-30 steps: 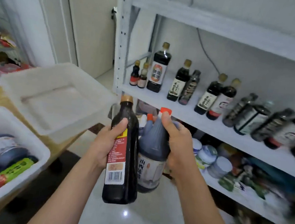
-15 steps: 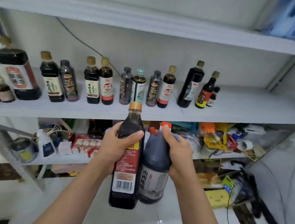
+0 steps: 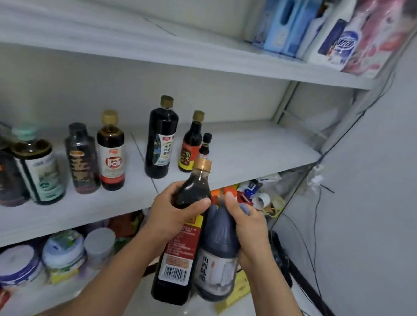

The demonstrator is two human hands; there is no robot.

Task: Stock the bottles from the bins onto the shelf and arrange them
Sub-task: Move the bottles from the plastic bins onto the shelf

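My left hand (image 3: 172, 212) grips a tall dark bottle (image 3: 181, 251) with a gold cap and a red label, around its shoulder. Beside it, my right hand (image 3: 249, 227) holds a dark blue-grey vinegar bottle (image 3: 217, 259) with a white label by its neck; its orange cap is mostly hidden. Both bottles hang upright in front of the white middle shelf (image 3: 240, 155). On that shelf stand several dark sauce bottles, among them a tall one (image 3: 161, 138), a red-labelled one (image 3: 190, 146) and a tiny one (image 3: 205, 146). The shelf's right part is bare.
The upper shelf (image 3: 161, 50) carries blue and white packages (image 3: 314, 28) at its right end. The lower shelf holds jars with white lids (image 3: 63, 251) and mixed clutter. A grey wall (image 3: 388, 198) with cables closes the right side. Yellow boxes lie on the floor.
The view has swung right along the shelf, from the bins to its right end. Both hands keep their bottles and have risen closer to the middle shelf.
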